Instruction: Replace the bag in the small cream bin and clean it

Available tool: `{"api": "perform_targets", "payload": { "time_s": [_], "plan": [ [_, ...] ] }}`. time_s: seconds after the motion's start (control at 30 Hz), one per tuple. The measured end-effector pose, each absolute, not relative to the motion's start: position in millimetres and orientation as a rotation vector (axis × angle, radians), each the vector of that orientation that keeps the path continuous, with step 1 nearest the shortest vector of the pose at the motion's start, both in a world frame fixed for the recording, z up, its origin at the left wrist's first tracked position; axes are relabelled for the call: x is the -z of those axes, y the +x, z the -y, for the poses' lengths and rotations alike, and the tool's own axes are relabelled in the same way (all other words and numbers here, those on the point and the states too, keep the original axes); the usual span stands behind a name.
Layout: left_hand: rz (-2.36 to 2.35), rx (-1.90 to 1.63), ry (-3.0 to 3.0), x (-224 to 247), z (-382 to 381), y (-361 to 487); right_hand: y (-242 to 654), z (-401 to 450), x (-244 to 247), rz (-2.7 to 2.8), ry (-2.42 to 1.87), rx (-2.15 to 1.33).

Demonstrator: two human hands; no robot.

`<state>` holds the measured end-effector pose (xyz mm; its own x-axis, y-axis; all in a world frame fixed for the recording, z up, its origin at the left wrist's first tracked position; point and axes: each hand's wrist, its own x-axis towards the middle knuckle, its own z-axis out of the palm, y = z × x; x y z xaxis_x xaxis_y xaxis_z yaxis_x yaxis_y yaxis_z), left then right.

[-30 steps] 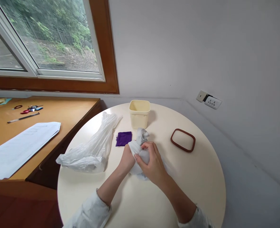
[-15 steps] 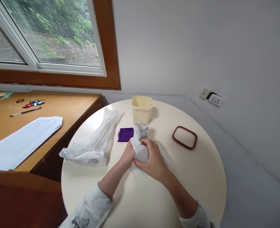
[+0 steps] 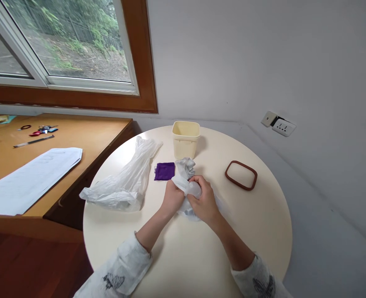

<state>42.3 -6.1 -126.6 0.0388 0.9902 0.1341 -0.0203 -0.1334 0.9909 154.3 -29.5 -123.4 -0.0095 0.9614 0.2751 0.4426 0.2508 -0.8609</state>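
Note:
Between my two hands is a bunched white plastic bag (image 3: 196, 189), its lower part spreading over the table. My left hand (image 3: 173, 196) is closed on the bag's left side. On the right side my right hand (image 3: 206, 200) grips it with thumb and bent fingers. A crumpled grey-white bundle (image 3: 186, 167) pokes out just beyond my fingers; whether it is part of the same bag I cannot tell. Close to my left hand lies a folded purple cloth (image 3: 164, 171) with a frayed left edge. Behind the bundle stands a cream plastic bin (image 3: 185, 145), upright and lidless.
The round cream table (image 3: 254, 223) also bears another white plastic bag (image 3: 123, 182) at left and a brown rounded frame (image 3: 241, 175) at right. A wooden desk (image 3: 99, 128) on the left holds papers (image 3: 37, 178), a pen (image 3: 34, 141) and keys (image 3: 44, 130).
My left hand has come out from behind the bag and now grips its near left side. The right hand's fingers have bunched the plastic tighter. The view has tilted slightly down.

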Motion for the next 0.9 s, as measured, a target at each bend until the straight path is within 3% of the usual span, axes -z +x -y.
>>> {"api": "perform_targets", "payload": {
  "time_s": [0.27, 0.7, 0.9],
  "plan": [
    [-1.198, -1.302, 1.536, 134, 3, 39, 157, 30, 118, 1.637, -1.273, -0.840],
    [-1.302, -1.157, 1.838, 133, 4, 40, 164, 21, 127, 1.681, -1.350, -0.419],
    [-1.212, -1.206, 1.992, 133, 7, 43, 178, 12, 128, 1.537, -1.457, -0.463]
  ]
}}
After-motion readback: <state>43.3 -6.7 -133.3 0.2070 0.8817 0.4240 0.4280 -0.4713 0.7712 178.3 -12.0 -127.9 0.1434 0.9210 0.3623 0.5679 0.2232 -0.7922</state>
